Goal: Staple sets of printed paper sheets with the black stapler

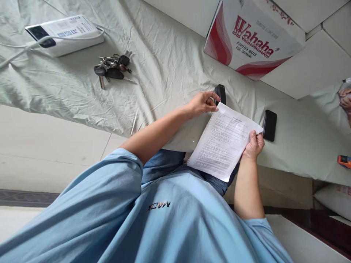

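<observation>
We held a printed sheet of paper [223,142] between both hands over the edge of a bed draped in a wrinkled pale green sheet [164,65], our blue shirt filling the bottom of the view. Our left hand [203,103] pinched the paper's upper corner, thumb and fingertips closed on it, with the curled fingers just beside a small black stapler-like object [221,93] that stood on the sheet; we could not tell whether the fingers touched it. Our right hand [254,145] gripped the paper's far side edge, thumb on top of the page and the other fingers folded behind it. The page, covered in dense small print that was too fine to read, tilted across our lap, its lower end over the denim of our jeans and its upper end over the bedding. A black phone [270,125] lay flat on the sheet just beside our right hand, apart from the paper. Well apart from both hands, a bunch of keys [112,68] with black fobs rested on the sheet, and near it a white power bank [64,33] with a white cable [16,51] trailing off toward the frame's edge. A red and white Wahaha carton [252,34] sat on the tiled floor beyond the bed. An orange object [344,161] showed at the frame's edge on the bedding.
</observation>
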A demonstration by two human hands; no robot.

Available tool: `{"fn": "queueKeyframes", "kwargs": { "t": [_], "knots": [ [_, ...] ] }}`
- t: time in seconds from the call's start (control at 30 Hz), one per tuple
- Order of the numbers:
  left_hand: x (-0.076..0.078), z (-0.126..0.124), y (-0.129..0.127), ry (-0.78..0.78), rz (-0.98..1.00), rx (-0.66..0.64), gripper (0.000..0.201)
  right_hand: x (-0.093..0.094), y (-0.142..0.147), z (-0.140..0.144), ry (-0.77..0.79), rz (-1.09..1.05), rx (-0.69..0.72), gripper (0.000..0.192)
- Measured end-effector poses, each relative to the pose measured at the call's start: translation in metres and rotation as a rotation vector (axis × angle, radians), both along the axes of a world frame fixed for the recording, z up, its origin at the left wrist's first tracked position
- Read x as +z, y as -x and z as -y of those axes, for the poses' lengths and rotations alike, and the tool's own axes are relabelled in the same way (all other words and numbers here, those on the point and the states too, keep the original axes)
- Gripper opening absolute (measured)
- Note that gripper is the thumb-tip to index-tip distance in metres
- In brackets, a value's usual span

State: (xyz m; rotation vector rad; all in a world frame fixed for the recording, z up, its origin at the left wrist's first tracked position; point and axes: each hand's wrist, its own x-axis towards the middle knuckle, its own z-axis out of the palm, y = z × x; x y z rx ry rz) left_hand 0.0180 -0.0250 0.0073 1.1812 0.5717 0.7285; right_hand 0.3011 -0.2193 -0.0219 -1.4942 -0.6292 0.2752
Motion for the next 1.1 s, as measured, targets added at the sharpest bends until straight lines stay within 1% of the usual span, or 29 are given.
{"fn": "queueKeyframes", "kwargs": {
  "t": [0.03, 0.07, 0.2, 0.3, 0.47, 0.57, 0.63, 0.77, 0.83, 1.1],
  "knots": [
    [0.0007, 0.0001, 0.0000, 0.014, -0.012, -0.018, 0.030, -0.0002, 0.0000, 0.0001, 0.001, 0.003, -0.001, 0.051],
    [0.0015, 0.0004, 0.0002, 0.022, -0.022, -0.034, 0.026, -0.0004, 0.0001, 0.0003, 0.003, 0.008, -0.002, 0.051],
    [0.0043, 0.0017, 0.0026, 0.030, 0.014, -0.073, 0.050, -0.0008, 0.0009, 0.0010, -0.002, 0.002, 0.013, 0.049],
    [0.0045, 0.0025, 0.0050, 0.040, 0.070, -0.107, 0.053, -0.0005, 0.0014, 0.0018, -0.016, -0.018, 0.033, 0.046],
    [0.0022, 0.0035, 0.0054, 0.073, 0.077, -0.122, 0.032, 0.0002, 0.0013, 0.0030, 0.006, -0.009, 0.043, 0.047],
    [-0.0001, 0.0036, 0.0030, 0.035, 0.063, -0.102, 0.021, 0.0005, 0.0020, 0.0029, 0.017, -0.019, 0.031, 0.050],
    [-0.0015, 0.0038, 0.0013, -0.006, 0.046, -0.069, 0.020, 0.0006, 0.0030, 0.0026, 0.020, -0.016, 0.028, 0.050],
    [-0.0022, 0.0048, -0.0004, -0.046, 0.070, -0.006, 0.031, 0.0010, 0.0051, 0.0015, 0.032, 0.018, 0.020, 0.050],
    [-0.0018, 0.0050, -0.0007, -0.063, 0.088, 0.009, 0.032, 0.0016, 0.0059, 0.0012, 0.034, 0.028, 0.015, 0.050],
    [0.0014, 0.0065, -0.0007, -0.100, -0.014, 0.025, 0.010, 0.0041, 0.0067, 0.0016, 0.039, 0.049, 0.015, 0.049]
  ]
}}
